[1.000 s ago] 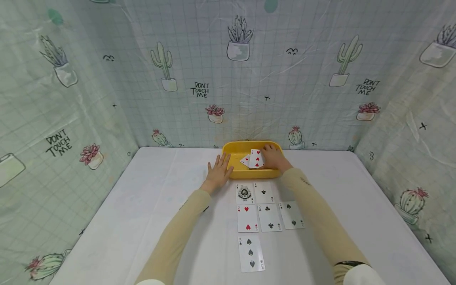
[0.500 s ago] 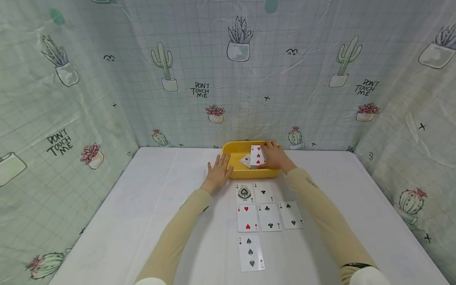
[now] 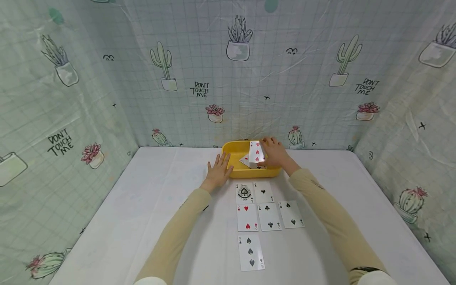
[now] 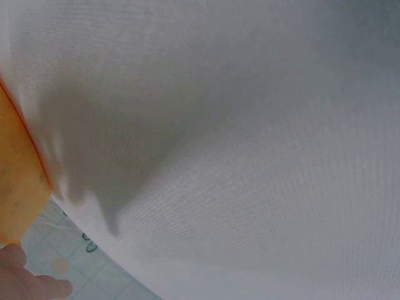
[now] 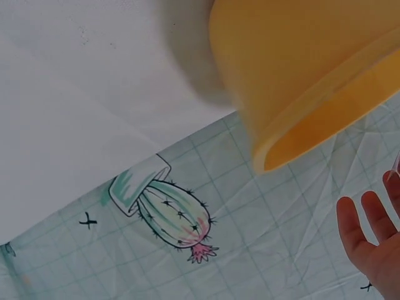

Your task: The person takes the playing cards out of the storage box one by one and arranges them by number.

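Note:
My right hand (image 3: 276,152) pinches a playing card, the three of hearts (image 3: 255,153), by its right side over the yellow tray (image 3: 246,173). Beneath it in the tray lie other cards, one with a red diamond (image 3: 244,160), mostly covered. My left hand (image 3: 217,174) rests with spread, straight fingers at the tray's left rim. In the left wrist view, fingertips of the left hand (image 4: 28,278) show beside the tray wall (image 4: 19,169). The right wrist view has the right hand (image 5: 375,234) beyond the tray's rim (image 5: 325,119), with only a sliver of the card visible.
Face-up cards lie in rows in front of the tray: the ace of spades (image 3: 244,192) and ace of clubs (image 3: 263,192), then several twos, such as the two of hearts (image 3: 247,217), and the three of spades (image 3: 251,253). A patterned cloth (image 3: 228,79) hangs behind the white table (image 3: 156,198).
My right hand has raised the three of hearts up and away from the other cards in the tray, showing more of the card beneath. The left hand has stayed in place.

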A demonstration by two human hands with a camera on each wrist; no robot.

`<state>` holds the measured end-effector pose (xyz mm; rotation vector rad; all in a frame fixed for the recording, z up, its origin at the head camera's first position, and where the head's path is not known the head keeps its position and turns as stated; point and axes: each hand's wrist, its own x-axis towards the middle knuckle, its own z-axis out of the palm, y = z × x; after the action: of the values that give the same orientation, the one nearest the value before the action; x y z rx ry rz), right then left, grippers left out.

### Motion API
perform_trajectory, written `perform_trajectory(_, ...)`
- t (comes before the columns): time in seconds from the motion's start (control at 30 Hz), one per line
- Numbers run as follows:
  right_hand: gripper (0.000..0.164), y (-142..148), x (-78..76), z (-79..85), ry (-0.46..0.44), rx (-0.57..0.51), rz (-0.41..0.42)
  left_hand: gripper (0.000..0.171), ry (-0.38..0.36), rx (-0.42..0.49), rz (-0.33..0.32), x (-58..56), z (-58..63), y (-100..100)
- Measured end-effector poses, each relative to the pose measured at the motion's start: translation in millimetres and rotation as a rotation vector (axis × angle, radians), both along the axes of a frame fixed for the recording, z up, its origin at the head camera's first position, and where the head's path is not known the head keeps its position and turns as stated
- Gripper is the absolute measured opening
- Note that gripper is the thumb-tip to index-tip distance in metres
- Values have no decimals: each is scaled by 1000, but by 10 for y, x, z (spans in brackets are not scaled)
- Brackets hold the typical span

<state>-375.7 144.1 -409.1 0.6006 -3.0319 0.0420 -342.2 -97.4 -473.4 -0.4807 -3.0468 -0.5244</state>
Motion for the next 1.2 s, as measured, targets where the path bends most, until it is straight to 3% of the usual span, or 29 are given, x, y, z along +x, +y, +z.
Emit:
perform_trajectory(0.43,99,91,244,90,82,6,35,57,0,2,1,7,2,0)
perform_trajectory(0.9,96,202,656,95,116,-66,74,57,5,-16,2,5,-7,-2)
perform_trajectory(1.2,97,225,963,125,121,-33,85,57,4,-13,10,16,0,8)
